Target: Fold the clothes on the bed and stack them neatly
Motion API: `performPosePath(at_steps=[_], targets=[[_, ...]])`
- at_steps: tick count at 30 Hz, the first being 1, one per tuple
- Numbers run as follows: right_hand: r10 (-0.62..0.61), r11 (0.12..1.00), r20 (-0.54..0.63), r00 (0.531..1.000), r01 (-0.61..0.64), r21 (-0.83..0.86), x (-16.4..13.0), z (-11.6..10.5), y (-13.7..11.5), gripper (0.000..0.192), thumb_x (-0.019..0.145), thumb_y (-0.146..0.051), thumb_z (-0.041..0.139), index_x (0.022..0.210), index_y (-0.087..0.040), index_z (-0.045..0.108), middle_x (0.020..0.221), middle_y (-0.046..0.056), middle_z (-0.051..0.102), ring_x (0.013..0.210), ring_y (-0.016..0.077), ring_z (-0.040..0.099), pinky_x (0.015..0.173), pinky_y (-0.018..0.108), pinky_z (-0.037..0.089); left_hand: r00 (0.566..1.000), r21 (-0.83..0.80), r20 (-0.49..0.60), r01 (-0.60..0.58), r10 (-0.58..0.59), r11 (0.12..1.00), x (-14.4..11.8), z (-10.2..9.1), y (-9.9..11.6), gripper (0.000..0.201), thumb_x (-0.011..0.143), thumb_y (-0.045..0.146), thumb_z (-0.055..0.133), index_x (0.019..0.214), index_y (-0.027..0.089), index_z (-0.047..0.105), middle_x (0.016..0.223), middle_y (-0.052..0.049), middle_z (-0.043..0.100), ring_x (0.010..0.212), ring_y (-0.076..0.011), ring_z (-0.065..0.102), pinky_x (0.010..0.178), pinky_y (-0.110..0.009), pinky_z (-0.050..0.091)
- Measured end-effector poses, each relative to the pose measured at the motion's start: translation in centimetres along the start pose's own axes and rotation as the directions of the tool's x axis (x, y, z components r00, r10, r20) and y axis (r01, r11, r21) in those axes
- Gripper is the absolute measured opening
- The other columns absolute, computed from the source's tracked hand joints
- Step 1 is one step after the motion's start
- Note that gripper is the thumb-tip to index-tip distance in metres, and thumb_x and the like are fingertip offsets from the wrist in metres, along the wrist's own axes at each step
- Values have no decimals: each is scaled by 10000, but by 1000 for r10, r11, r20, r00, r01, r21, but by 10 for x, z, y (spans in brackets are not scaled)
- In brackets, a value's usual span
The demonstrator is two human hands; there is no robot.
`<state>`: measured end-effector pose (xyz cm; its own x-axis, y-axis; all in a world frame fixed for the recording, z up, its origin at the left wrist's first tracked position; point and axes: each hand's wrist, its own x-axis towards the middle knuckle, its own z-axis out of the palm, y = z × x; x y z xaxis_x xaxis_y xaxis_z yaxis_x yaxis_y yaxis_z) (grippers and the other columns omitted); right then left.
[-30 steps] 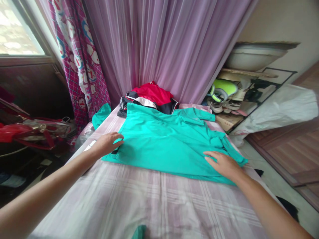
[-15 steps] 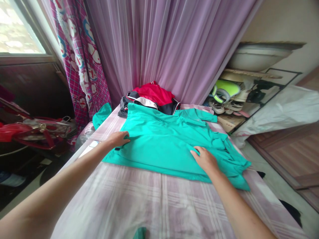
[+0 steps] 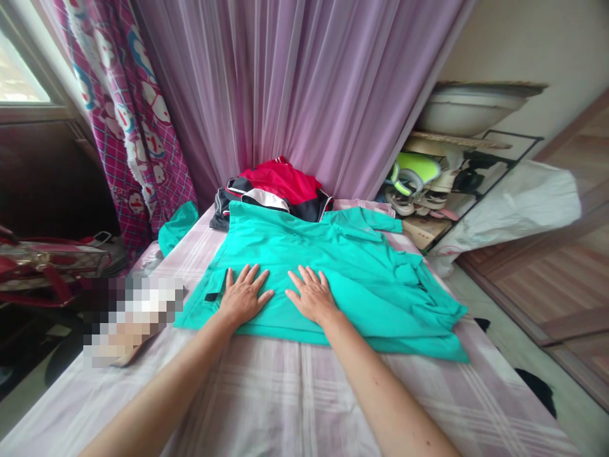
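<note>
A teal shirt (image 3: 361,292) lies spread across the bed, partly folded over, with a short sleeve (image 3: 371,220) at its far right side and creases along the right. My left hand (image 3: 244,295) rests flat on its left part, fingers spread, beside a small black-edged slit in the cloth. Flat on the middle of the shirt is my right hand (image 3: 311,293), its fingers also spread. Neither hand grips the fabric. Behind the shirt sits a heap of red, black and white clothing (image 3: 280,184).
A plaid sheet (image 3: 276,393) covers the bed. A blurred-out object (image 3: 137,317) lies at the left edge, near another teal cloth (image 3: 178,227). Purple curtains (image 3: 304,82) hang behind. To the right stands a rack with shoes (image 3: 404,203) and a basin (image 3: 476,108).
Both hands have let go of the shirt's cloth and moved inward, closer together, now lying flat on it. The view has shifted slightly.
</note>
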<state>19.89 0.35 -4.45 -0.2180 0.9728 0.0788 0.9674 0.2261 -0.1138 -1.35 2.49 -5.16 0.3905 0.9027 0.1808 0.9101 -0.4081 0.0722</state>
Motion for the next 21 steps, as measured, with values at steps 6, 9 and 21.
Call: performPosePath(at_steps=[6, 9, 21], targets=[[96, 990, -63, 993, -102, -95, -29, 2, 51, 556, 1003, -525, 312, 1484, -275, 432, 1561, 92, 391, 1437, 271, 332, 1147, 527, 247, 1000, -7, -2, -14, 14, 1000, 2, -2, -4, 616, 932, 649, 337, 1449, 340, 464, 1534, -89, 442, 1433, -369, 340, 1127, -742, 84], [178, 973, -77, 981, -187, -134, -57, 1, 82, 541, 1010, -483, 307, 1499, -276, 408, 1561, 84, 391, 1422, 264, 361, 1135, 526, 282, 1000, -8, 1, -19, 19, 1000, 2, -3, -4, 621, 930, 654, 334, 1445, 335, 470, 1536, -91, 439, 1434, -374, 338, 1120, -752, 88], [301, 926, -105, 948, -317, -204, -143, -14, 190, 469, 1004, -353, 313, 1419, -277, 519, 1509, 52, 476, 1396, 237, 405, 1104, 496, 341, 1000, 15, 18, -15, 15, 1000, 4, -7, -3, 593, 938, 622, 356, 1445, 336, 468, 1539, -90, 433, 1434, -363, 343, 1125, -742, 105]])
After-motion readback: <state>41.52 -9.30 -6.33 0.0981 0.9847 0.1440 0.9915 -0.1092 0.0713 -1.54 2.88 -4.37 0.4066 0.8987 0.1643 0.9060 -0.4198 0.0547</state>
